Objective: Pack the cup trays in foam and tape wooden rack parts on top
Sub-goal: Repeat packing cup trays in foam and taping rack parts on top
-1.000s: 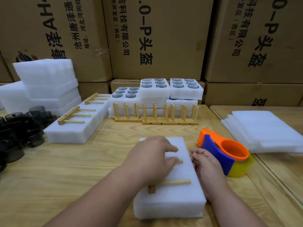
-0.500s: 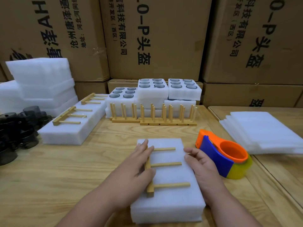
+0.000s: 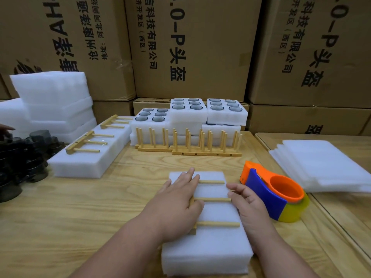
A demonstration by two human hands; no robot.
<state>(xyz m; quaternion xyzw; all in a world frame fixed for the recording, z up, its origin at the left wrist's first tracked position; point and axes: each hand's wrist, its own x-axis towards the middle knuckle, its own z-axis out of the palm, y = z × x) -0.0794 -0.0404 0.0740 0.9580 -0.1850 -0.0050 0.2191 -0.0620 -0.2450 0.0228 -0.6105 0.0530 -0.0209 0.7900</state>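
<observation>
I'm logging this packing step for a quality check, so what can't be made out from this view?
- Base bar of the wooden three-peg rack part: mostly under the left hand, head view.
- Contents of the white foam block: closed, unseen.
- Tape on the orange-and-blue tape dispenser: not discernible.
- Dark plastic cups: cut by the left edge; count unclear.
- Right hand fingertips: contact with the pegs unclear.

Three open cup trays [image 3: 188, 106] are showing six cups each. Three wooden rack parts [image 3: 215, 199] are lying flat on two closed foam packs [image 3: 206, 251], and one tape dispenser [image 3: 275, 193] is sitting nearby.
</observation>
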